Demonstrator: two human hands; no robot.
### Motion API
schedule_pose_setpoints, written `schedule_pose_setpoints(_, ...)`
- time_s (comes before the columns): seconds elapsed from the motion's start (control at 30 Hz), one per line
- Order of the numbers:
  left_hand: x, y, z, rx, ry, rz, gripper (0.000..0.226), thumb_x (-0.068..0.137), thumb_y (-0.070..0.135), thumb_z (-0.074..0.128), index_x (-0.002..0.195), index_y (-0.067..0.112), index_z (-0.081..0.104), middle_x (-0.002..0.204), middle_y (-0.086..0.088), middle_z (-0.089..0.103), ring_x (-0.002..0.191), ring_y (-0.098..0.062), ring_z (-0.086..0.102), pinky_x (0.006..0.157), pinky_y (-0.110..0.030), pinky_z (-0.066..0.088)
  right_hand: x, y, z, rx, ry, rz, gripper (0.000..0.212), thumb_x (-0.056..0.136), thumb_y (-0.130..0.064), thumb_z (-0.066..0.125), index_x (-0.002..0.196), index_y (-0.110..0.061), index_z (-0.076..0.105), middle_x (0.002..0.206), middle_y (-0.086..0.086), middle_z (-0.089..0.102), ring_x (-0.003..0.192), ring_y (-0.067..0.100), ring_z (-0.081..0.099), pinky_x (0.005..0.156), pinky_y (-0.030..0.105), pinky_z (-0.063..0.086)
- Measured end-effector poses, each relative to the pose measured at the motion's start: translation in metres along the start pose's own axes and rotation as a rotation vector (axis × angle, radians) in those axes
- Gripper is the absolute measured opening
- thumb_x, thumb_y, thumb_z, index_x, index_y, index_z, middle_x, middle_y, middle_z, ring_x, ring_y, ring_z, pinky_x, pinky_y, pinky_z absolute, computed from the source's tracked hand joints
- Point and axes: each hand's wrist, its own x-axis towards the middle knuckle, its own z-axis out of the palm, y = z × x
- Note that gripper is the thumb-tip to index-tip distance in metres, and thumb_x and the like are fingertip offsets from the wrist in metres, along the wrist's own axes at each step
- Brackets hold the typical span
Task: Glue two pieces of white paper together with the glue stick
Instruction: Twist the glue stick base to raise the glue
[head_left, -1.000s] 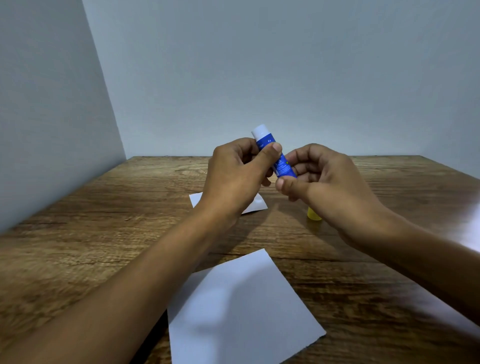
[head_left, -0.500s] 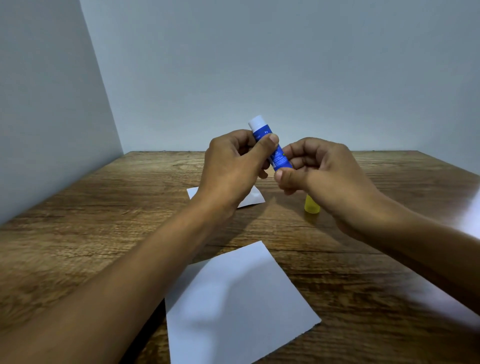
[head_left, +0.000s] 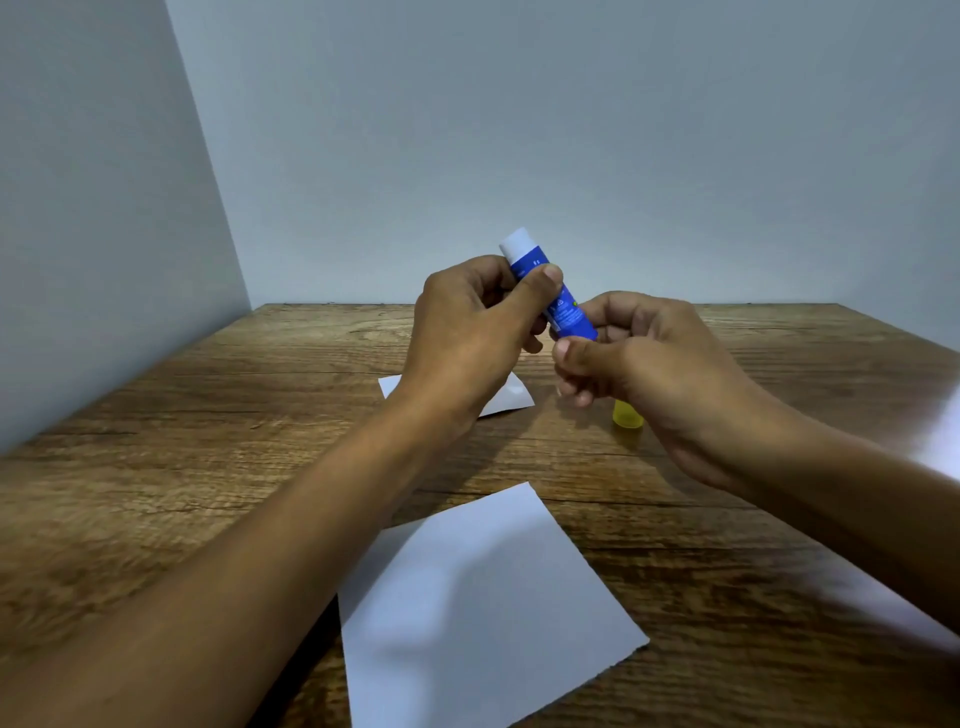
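- At far left of the frame, a pale wall (head_left: 93, 208), meeting a second pale wall (head_left: 571, 130) along a corner line in the upper left.
- Below both walls, across the whole lower half, a wooden table (head_left: 156, 467) with dark grain.
- From lower left toward the centre, a bare forearm, ending in the left hand (head_left: 467, 332) just left of centre, raised above the table.
- Left hand: fingers curled round the upper part of the glue stick (head_left: 550, 291), thumb pressed across the blue body just under the white end.
- Behind this hand, flat on the table, a small white paper (head_left: 511, 397), mostly hidden by the wrist; only two corners visible.
- At lower centre, flat on the table, a larger white paper (head_left: 483, 613), turned at an angle, one corner toward the hands, partly under the left forearm's shadow.
- At centre, the glue stick held in the air between both hands, tilted, white end up and to the left, blue end down and to the right.
- Right of centre, the right hand (head_left: 649, 374), fingers curled, thumb and fingertips pinching the lower end of the glue stick.
- Under the right hand, standing on the table, a small yellow cap (head_left: 626, 421), half hidden by the hand.
- At far right edge, a bright blurred patch, not possible to identify.
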Motion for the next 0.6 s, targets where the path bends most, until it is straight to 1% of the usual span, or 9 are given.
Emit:
schedule_pose_setpoints(0.03,-0.0001,0.0,-0.0001,-0.004,-0.004,0.006,0.017,0.082,0.024,0.062,0.069,0.013,0.065,0.053,0.006,0.059,0.048,-0.007,0.054,0.057,-0.025,0.05,0.0,-0.0008,-0.0012,0.034,-0.033,0.036,0.006,0.083,-0.001,0.058,0.08,-0.004,0.061,0.055,0.005,0.059,0.048,0.014,0.055,0.045,0.02,0.046)
schedule_pose_setpoints(0.1,-0.0002,-0.0011,-0.0003,-0.01,-0.011,0.01,0.021,0.082,0.024,0.061,0.07,0.007,0.064,0.055,0.002,0.059,0.046,-0.007,0.053,0.055,-0.023,0.047,0.0007,-0.0037,-0.004,0.152,-0.155,0.162,0.014,0.089,-0.006,0.05,0.08,-0.003,0.061,0.057,0.008,0.062,0.05,0.017,0.06,0.046,0.02,0.049)
schedule_pose_setpoints(0.17,-0.0004,-0.0022,-0.0003,-0.003,-0.012,0.005,0.024,0.082,0.024,0.061,0.072,0.002,0.064,0.057,-0.001,0.057,0.046,-0.007,0.051,0.055,-0.024,0.046,0.0013,-0.0063,-0.0065,0.334,-0.259,0.322,0.02,0.09,-0.011,0.045,0.082,-0.001,0.061,0.06,0.009,0.065,0.053,0.018,0.065,0.051,0.02,0.054)
schedule_pose_setpoints(0.2,-0.0006,-0.0023,-0.0003,-0.002,-0.012,0.002,0.024,0.083,0.023,0.061,0.072,0.002,0.064,0.058,-0.002,0.057,0.047,-0.007,0.051,0.056,-0.024,0.045,0.0014,-0.0066,-0.0069,0.41,-0.275,0.373,0.02,0.089,-0.012,0.045,0.083,-0.001,0.061,0.061,0.009,0.066,0.055,0.018,0.066,0.054,0.02,0.055)
schedule_pose_setpoints(0.27,-0.0005,-0.0015,-0.0008,0.005,-0.006,0.003,0.021,0.083,0.023,0.06,0.069,0.008,0.063,0.057,0.001,0.057,0.048,-0.007,0.051,0.055,-0.023,0.045,0.0021,-0.0053,-0.006,0.484,-0.256,0.385,0.017,0.088,-0.011,0.048,0.088,0.0,0.061,0.064,0.01,0.067,0.058,0.017,0.067,0.058,0.02,0.056)
schedule_pose_setpoints(0.33,0.0004,-0.0006,-0.0022,0.01,0.009,0.009,0.02,0.083,0.023,0.06,0.067,0.011,0.063,0.052,0.005,0.055,0.046,-0.005,0.049,0.056,-0.024,0.043,0.003,-0.0036,-0.0039,0.5,-0.216,0.336,0.012,0.086,-0.007,0.05,0.088,0.0,0.06,0.066,0.011,0.068,0.059,0.017,0.067,0.06,0.02,0.057)
schedule_pose_setpoints(0.43,0.0008,-0.0004,-0.0029,0.007,0.014,0.015,0.022,0.083,0.024,0.06,0.069,0.007,0.063,0.052,0.003,0.053,0.045,-0.006,0.047,0.056,-0.024,0.042,0.0034,-0.0021,-0.0031,0.499,-0.169,0.298,0.011,0.087,-0.002,0.05,0.082,-0.001,0.06,0.065,0.01,0.069,0.059,0.016,0.069,0.059,0.019,0.056)
schedule_pose_setpoints(0.5,0.0004,-0.0012,-0.0026,0.009,0.008,0.015,0.023,0.083,0.023,0.06,0.07,0.005,0.062,0.052,0.002,0.052,0.045,-0.006,0.047,0.057,-0.025,0.041,0.0029,-0.002,-0.0036,0.524,-0.155,0.319,0.014,0.089,-0.001,0.048,0.081,0.0,0.059,0.064,0.011,0.07,0.06,0.018,0.07,0.057,0.02,0.056)
schedule_pose_setpoints(0.6,-0.0003,-0.003,-0.002,0.012,-0.003,0.015,0.022,0.083,0.023,0.061,0.069,0.006,0.062,0.054,0.001,0.052,0.046,-0.006,0.046,0.057,-0.027,0.041,0.0012,-0.0037,-0.0044,0.582,-0.161,0.395,0.017,0.092,-0.002,0.043,0.088,0.006,0.058,0.065,0.017,0.07,0.062,0.024,0.072,0.053,0.022,0.056)
